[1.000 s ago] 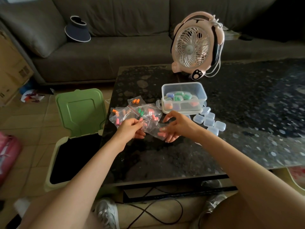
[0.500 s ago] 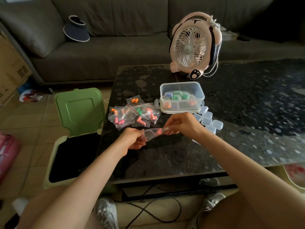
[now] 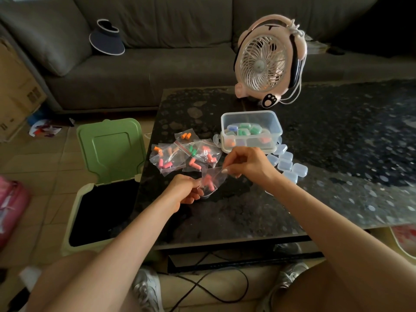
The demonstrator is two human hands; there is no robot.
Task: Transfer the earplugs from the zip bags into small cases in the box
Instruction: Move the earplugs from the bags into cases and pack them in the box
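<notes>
Pinching one bag (image 3: 212, 183): left hand (image 3: 183, 190), right hand (image 3: 249, 164)

Blurred pink thing (image 3: 10, 208), perhaps a bag, half off-frame

Zip bag (image 3: 210, 182) lifted off pile (image 3: 184, 154); left hand (image 3: 183, 190), right hand (image 3: 247, 164) now pinch edges.

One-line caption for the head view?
Left hand and right hand pinch a zip bag of pink earplugs over the table, near other filled bags, empty small cases and the clear box.
</notes>
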